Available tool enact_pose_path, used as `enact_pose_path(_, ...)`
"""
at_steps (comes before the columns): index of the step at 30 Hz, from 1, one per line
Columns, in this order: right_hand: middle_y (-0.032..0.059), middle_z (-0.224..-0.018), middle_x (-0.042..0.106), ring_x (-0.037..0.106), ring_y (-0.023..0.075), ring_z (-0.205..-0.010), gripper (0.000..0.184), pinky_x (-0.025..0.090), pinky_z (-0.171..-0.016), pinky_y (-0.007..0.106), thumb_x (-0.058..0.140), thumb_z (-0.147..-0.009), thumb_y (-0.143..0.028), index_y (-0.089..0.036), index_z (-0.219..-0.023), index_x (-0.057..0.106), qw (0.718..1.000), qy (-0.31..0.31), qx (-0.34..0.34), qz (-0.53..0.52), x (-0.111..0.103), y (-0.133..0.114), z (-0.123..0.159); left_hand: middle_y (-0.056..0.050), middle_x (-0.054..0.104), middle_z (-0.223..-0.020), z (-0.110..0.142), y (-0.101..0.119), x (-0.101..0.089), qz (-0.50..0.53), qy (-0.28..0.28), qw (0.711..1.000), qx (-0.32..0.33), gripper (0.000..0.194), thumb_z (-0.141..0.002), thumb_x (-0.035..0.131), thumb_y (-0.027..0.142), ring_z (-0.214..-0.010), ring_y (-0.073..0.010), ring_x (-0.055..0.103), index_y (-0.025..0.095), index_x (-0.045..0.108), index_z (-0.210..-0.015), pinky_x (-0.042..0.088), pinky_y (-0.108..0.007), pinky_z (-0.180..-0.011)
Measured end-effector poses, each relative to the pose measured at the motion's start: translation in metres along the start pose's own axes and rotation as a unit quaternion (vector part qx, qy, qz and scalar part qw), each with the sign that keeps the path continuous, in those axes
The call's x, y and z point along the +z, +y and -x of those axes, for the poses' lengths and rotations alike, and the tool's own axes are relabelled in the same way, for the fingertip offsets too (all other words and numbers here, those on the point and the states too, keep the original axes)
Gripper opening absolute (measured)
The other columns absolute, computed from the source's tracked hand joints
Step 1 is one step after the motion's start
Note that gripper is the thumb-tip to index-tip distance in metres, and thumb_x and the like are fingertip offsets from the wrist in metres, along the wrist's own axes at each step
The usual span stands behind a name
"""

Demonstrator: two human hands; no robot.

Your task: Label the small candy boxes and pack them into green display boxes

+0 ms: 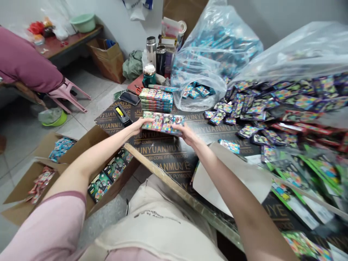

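Observation:
A flat, colourfully printed box (163, 122) is held level just above the dark plywood tabletop (163, 157). My left hand (141, 124) grips its left end, thumb on top. At its right end my right hand (184, 131) is closed on it, with the thumb over the printed face; the fingers underneath are hidden. Right behind the box is a neat stack of similar flat boxes (156, 99). Left of my left hand lies a black handheld device with a yellow panel (122, 115), and a phone (129, 98) rests beyond it.
Clear plastic bags (198, 98) of blue packets stand at the back. Purple packets (252, 103) are heaped on the right, near green-edged packaging (296, 181). Cardboard boxes (87, 143) sit at the lower left. A person in a purple garment (29, 61) is by a pink stool (67, 94).

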State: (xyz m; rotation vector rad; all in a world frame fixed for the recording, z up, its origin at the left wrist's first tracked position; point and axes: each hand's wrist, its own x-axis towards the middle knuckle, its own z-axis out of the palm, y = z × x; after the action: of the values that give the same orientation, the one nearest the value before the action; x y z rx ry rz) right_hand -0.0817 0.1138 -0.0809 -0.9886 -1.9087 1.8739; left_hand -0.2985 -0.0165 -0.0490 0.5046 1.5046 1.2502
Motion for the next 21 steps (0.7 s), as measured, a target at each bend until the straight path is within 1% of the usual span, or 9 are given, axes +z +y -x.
enact_pose_path(3,0.0173,-0.143,0.043,0.048,0.0302,-0.126,0.120,0.041,-0.102,0.044,0.073,-0.052,-0.068,-0.021,-0.147,0.017,0.995,-0.019,-0.067,0.071,-0.012,0.006,0.032,-0.013,0.050,-0.140,0.017,-0.028,0.001,-0.026,-0.011,0.996,0.081,0.116,-0.047,0.086,0.033,-0.119,-0.0267,0.057,0.024,0.026,-0.146,0.044,-0.042,-0.102)
enact_pose_path(5,0.0192,-0.152,0.026,0.030,0.0344,-0.139,0.134,0.030,-0.109,0.049,0.076,-0.049,-0.067,-0.021,-0.150,0.002,0.975,-0.026,-0.116,0.187,-0.020,0.005,0.050,-0.014,0.032,-0.152,0.025,-0.046,-0.001,-0.101,-0.027,0.984,0.147,0.133,-0.043,0.088,0.032,-0.134,-0.0283,0.042,0.025,0.010,-0.150,0.033,-0.043,-0.111)
enact_pose_path(6,0.0199,-0.155,0.019,0.021,0.0369,-0.143,0.138,0.024,-0.111,0.053,0.077,-0.048,-0.067,-0.021,-0.151,-0.002,0.958,-0.025,-0.130,0.255,-0.023,0.002,0.057,-0.015,0.026,-0.154,0.028,-0.054,-0.001,-0.148,-0.035,0.972,0.181,0.135,-0.043,0.089,0.033,-0.138,-0.0292,0.035,0.024,0.007,-0.151,0.028,-0.043,-0.114)
enact_pose_path(8,0.0207,-0.157,0.010,0.008,0.0419,-0.145,0.140,0.014,-0.110,0.062,0.079,-0.045,-0.067,-0.023,-0.152,0.000,0.912,-0.022,-0.151,0.382,-0.025,-0.006,0.066,-0.017,0.019,-0.156,0.033,-0.066,0.000,-0.235,-0.042,0.942,0.234,0.136,-0.045,0.088,0.039,-0.143,-0.0313,0.024,0.021,0.006,-0.152,0.019,-0.044,-0.117)
enact_pose_path(10,0.0208,-0.157,0.008,0.004,0.0462,-0.143,0.139,0.008,-0.108,0.066,0.081,-0.040,-0.067,-0.026,-0.152,0.009,0.859,-0.048,-0.178,0.477,-0.020,-0.016,0.067,-0.019,0.015,-0.155,0.036,-0.072,0.003,-0.296,-0.043,0.918,0.261,0.140,-0.044,0.088,0.044,-0.145,-0.0330,0.017,0.019,0.003,-0.152,0.014,-0.046,-0.118)
enact_pose_path(12,0.0211,-0.156,0.013,0.008,0.0492,-0.141,0.136,0.007,-0.105,0.069,0.081,-0.038,-0.069,-0.028,-0.151,0.016,0.818,-0.093,-0.202,0.531,-0.011,-0.024,0.063,-0.020,0.010,-0.155,0.036,-0.075,0.007,-0.332,-0.058,0.903,0.265,0.145,-0.041,0.089,0.046,-0.146,-0.0344,0.010,0.018,-0.001,-0.152,0.011,-0.049,-0.118)
enact_pose_path(15,0.0219,-0.148,0.029,0.025,0.0490,-0.134,0.128,0.012,-0.103,0.068,0.078,-0.043,-0.068,-0.028,-0.151,0.022,0.785,-0.110,-0.214,0.571,0.005,-0.028,0.052,-0.020,0.007,-0.157,0.034,-0.077,0.016,-0.351,-0.096,0.897,0.250,0.148,-0.037,0.090,0.045,-0.146,-0.0359,0.005,0.021,-0.001,-0.152,0.008,-0.053,-0.117)
enact_pose_path(19,0.0189,-0.126,0.048,0.044,0.0400,-0.112,0.113,0.029,-0.095,0.056,0.078,-0.053,-0.054,-0.029,-0.150,0.026,0.774,-0.074,-0.211,0.592,0.022,-0.035,0.053,-0.019,0.021,-0.154,0.039,-0.068,0.028,-0.296,-0.086,0.922,0.235,0.141,-0.039,0.089,0.041,-0.144,-0.0347,0.021,0.022,0.006,-0.151,0.016,-0.052,-0.116)
enact_pose_path(21,0.0164,-0.117,0.051,0.046,0.0359,-0.105,0.106,0.033,-0.090,0.050,0.076,-0.058,-0.053,-0.029,-0.149,0.027,0.792,-0.062,-0.200,0.574,0.024,-0.044,0.068,-0.017,0.027,-0.152,0.053,-0.053,0.027,-0.271,-0.083,0.932,0.227,0.137,-0.043,0.087,0.044,-0.140,-0.0336,0.030,0.023,0.007,-0.152,0.022,-0.050,-0.115)
